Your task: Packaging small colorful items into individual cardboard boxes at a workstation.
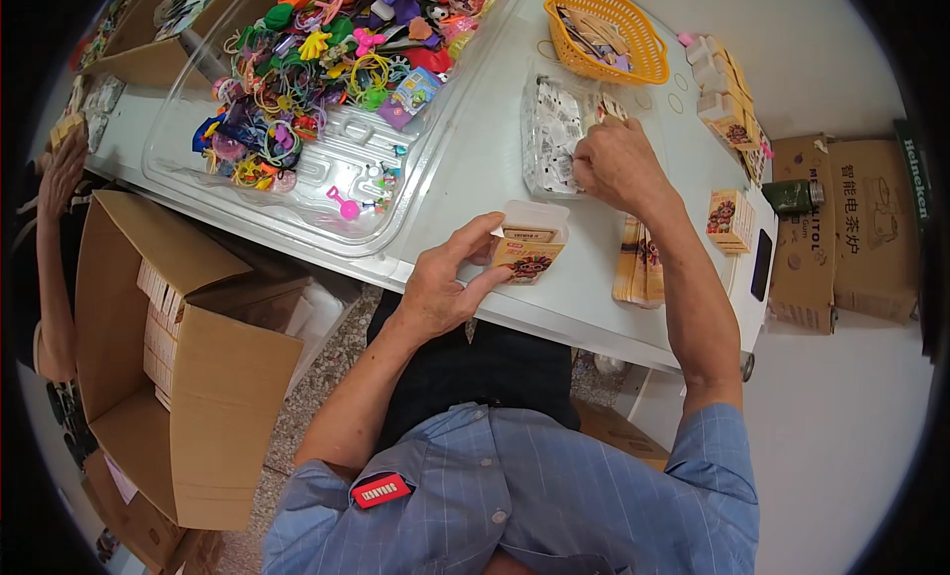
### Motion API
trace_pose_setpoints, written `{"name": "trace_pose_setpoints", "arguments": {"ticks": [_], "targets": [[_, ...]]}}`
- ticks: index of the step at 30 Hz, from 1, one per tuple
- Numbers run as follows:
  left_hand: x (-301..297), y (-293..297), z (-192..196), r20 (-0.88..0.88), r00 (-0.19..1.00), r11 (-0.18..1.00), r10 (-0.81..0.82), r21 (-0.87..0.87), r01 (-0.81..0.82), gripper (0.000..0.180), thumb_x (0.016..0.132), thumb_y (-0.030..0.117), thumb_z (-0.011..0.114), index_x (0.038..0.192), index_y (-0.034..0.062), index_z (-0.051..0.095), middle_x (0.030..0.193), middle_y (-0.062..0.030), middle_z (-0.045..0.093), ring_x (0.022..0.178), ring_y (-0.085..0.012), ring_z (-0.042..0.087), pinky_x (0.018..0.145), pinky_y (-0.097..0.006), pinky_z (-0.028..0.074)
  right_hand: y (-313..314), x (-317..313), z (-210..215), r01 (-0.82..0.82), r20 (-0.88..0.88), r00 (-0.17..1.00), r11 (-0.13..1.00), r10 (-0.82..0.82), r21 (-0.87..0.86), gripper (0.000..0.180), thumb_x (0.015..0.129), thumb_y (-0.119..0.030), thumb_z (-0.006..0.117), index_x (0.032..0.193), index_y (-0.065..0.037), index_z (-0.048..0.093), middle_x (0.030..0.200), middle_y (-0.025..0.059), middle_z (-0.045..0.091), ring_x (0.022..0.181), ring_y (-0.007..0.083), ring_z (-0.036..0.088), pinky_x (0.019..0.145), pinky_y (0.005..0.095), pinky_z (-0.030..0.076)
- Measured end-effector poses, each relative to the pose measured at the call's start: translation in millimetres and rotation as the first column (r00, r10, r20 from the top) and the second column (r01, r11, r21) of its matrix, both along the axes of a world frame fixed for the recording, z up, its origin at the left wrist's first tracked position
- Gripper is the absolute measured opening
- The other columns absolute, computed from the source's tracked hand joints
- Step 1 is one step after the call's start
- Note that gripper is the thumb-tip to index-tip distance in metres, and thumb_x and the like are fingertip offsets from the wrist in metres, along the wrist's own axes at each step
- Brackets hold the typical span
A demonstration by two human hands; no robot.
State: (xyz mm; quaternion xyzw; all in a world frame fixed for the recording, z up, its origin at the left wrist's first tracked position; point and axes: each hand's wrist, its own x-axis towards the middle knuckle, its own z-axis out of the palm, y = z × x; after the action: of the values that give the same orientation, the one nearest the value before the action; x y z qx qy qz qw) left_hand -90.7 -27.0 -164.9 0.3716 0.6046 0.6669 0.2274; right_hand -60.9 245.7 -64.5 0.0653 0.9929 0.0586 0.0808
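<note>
My left hand (pixel 437 283) is closed round a small printed carton (pixel 527 261), yellow and orange with a colourful picture. Its white top flap stands open, and a brownish card or paper shows inside. My right hand (pixel 621 167) reaches over the near right side of a see-through plastic tray (pixel 534 169). Small white packets (pixel 559 130) fill much of that tray. The right fingers are bent together at the packets; what they pinch, if anything, is hidden. Below my right forearm lies a row of flat printed cartons (pixel 638 263).
A big see-through bin (pixel 396 240) of colourful small toys stands at the left. Behind the tray is a yellow basket (pixel 648 55) with wooden sticks. Stacked cartons (pixel 730 219) and a phone (pixel 762 265) lie at the right. An open cardboard box (pixel 223 417) and another person's arm (pixel 57 268) are at far left.
</note>
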Motion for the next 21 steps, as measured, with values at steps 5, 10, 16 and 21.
{"name": "trace_pose_setpoints", "arguments": {"ticks": [5, 10, 16, 21], "targets": [[0, 2, 4, -0.009, 1.0, 1.0, -0.006, 0.002, 0.006, 0.067, 0.084, 0.003, 0.079, 0.144, 0.0063, 0.049, 0.113, -0.0192, 0.071, 0.101, -0.0262, 0.072, 0.089, -0.036, 0.058, 13, 11, 15, 0.051, -0.076, 0.995, 0.968, -0.072, -0.247, 0.015, 0.084, -0.012, 0.064, 0.079, 0.0, 0.072, 0.077, 0.0152, 0.066, 0.086, 0.0298, 0.063, 0.081, 0.0396, 0.048], [-1, -1, 2, -0.006, 1.0, 1.0, -0.005, -0.013, 0.005, 0.067, 0.085, 0.003, 0.078, 0.145, 0.0072, 0.047, 0.112, -0.0187, 0.071, 0.1, -0.0259, 0.072, 0.089, -0.035, 0.058, 11, 33, 43, 0.084, -0.13, 0.962, 0.717, -0.239, -0.692, 0.015, 0.092, -0.013, 0.066, 0.093, 0.003, 0.068, 0.089, 0.0083, 0.066, 0.084, 0.0199, 0.06, 0.078, 0.0337, 0.047], [-1, -1, 2, 0.015, 1.0, 1.0, -0.006, 0.0, 0.006, 0.067, 0.085, 0.003, 0.078, 0.145, 0.0076, 0.047, 0.111, -0.018, 0.071, 0.1, -0.025, 0.072, 0.089, -0.035, 0.058, -16, 51, 47, -0.127, -0.258, 0.95, 0.537, -0.177, -0.834, 0.008, 0.094, -0.006, 0.066, 0.096, 0.002, 0.067, 0.106, 0.0066, 0.066, 0.098, 0.017, 0.059, 0.089, 0.0324, 0.046], [0, 0, 6, 0.033, 0.999, 1.0, -0.023, -0.018, 0.024, 0.067, 0.085, 0.003, 0.078, 0.145, 0.0076, 0.048, 0.111, -0.0175, 0.072, 0.1, -0.0246, 0.072, 0.09, -0.035, 0.058, -39, 53, 42, -0.289, -0.335, 0.942, 0.584, 0.031, -0.758, 0.01, 0.091, -0.003, 0.068, 0.101, -0.001, 0.07, 0.123, 0.0104, 0.065, 0.117, 0.0249, 0.058, 0.1, 0.0371, 0.045]]}}
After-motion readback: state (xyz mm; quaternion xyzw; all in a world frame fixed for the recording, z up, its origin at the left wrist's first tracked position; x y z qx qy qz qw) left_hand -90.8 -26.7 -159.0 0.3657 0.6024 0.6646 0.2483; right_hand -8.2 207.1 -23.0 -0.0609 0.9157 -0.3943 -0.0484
